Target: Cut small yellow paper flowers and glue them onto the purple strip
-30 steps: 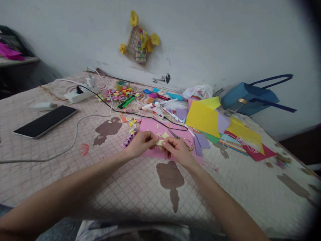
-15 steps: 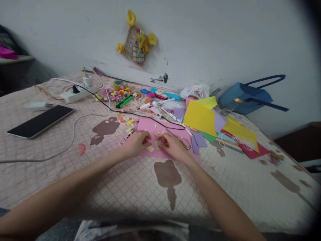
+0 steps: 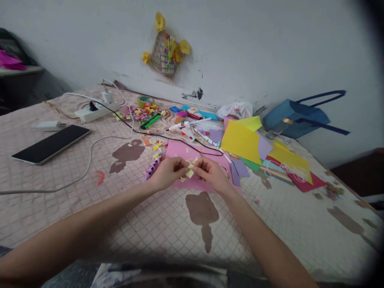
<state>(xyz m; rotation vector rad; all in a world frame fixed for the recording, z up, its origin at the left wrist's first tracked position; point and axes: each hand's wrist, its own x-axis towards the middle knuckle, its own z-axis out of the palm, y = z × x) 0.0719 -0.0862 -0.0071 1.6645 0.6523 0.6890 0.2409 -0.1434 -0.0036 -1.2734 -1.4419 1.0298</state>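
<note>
A small pale-yellow piece of paper (image 3: 190,173) is pinched between my two hands, just above a pink sheet (image 3: 175,149). My left hand (image 3: 168,173) is closed with thumb and forefinger on its left side. From the right, my right hand (image 3: 211,173) grips the same piece with its fingertips. Another pale-yellow scrap (image 3: 182,180) lies on the pink sheet under my left fingers. Scissors (image 3: 227,173) lie beside my right hand, mostly hidden behind it. A purple strip with dark marks (image 3: 152,169) is next to my left hand.
A glue gun (image 3: 187,130) with a black cord lies behind the pink sheet. A green cutter (image 3: 150,121) and a heap of paper bits (image 3: 139,114) are further left. Yellow sheets (image 3: 240,137) are stacked right. A tablet (image 3: 52,144), a power strip (image 3: 96,113) and a blue bag (image 3: 294,119) stand around.
My hands have come together over the pink sheet. The pale-yellow piece near my right fingers is now lifted and held by both hands. The view has shifted slightly.
</note>
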